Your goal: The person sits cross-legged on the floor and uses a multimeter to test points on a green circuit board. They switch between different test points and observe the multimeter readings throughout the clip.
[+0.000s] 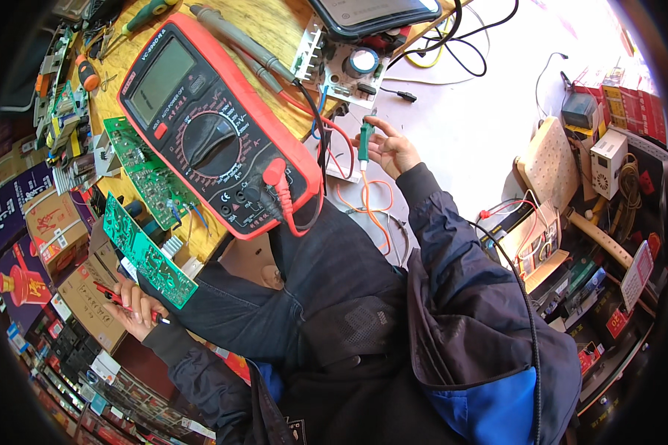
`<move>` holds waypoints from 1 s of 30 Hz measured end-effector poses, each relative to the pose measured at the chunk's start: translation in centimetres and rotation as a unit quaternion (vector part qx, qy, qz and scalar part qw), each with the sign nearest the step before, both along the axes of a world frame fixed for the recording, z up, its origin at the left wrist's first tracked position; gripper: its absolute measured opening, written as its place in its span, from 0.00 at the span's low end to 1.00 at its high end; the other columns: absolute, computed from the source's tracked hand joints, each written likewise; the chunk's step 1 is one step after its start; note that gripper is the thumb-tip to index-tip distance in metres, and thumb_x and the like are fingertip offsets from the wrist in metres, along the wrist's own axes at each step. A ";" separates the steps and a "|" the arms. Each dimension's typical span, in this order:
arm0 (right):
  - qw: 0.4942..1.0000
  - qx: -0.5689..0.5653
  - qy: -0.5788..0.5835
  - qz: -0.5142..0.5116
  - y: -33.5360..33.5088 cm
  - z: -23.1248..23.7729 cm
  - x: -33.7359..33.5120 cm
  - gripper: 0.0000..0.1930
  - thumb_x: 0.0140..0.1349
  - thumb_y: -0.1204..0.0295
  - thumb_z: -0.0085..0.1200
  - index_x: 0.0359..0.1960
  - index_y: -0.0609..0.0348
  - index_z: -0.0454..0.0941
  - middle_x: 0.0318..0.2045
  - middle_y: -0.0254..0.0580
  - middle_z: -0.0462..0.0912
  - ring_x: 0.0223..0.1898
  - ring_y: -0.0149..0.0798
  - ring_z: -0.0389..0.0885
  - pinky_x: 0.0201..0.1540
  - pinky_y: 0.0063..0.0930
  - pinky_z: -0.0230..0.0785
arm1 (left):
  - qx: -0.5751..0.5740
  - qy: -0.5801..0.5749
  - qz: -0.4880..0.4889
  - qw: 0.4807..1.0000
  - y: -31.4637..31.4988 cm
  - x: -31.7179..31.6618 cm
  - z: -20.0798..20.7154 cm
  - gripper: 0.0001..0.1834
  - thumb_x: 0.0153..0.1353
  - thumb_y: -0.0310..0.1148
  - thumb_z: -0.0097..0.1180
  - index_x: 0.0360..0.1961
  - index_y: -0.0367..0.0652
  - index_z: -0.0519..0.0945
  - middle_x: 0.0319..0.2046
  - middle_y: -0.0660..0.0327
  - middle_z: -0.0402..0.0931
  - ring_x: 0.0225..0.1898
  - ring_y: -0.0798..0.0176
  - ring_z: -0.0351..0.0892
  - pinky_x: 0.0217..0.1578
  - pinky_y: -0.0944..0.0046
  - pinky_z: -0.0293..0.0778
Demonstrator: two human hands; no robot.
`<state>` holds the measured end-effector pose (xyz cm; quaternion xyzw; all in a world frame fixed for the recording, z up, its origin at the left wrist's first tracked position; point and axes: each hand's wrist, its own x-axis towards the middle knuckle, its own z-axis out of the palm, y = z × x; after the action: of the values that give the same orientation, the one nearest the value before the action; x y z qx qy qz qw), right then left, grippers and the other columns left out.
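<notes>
Two brown cardboard boxes sit toward nine o'clock, their contents hidden, while at three o'clock an open tan box holds wires. At eight o'clock the left hand, fingers partly curled, holds one red-and-black pen-shaped tool; at one o'clock the right hand pinches one green clip between thumb and fingertips. One red-rimmed multimeter is at ten o'clock, beside two large green circuit boards toward nine.
</notes>
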<state>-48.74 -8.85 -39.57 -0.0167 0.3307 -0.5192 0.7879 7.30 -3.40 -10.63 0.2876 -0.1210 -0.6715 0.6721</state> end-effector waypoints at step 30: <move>0.876 0.156 0.414 0.193 1.1 -20.3 -6.9 0.12 0.74 0.67 0.57 0.53 0.57 0.84 0.40 0.34 0.90 0.34 0.30 0.84 0.37 0.28 0.76 | 0.035 0.009 0.056 0.998 3.1 0.9 1.3 0.23 0.80 0.48 0.48 0.50 0.34 0.66 0.33 0.57 0.64 0.20 0.67 0.62 0.11 0.68 0.59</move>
<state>-55.62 -7.80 -59.85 -0.1703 0.6936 -0.2437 0.6562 8.17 -0.35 -9.37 0.3111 -0.0753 -0.6388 0.6996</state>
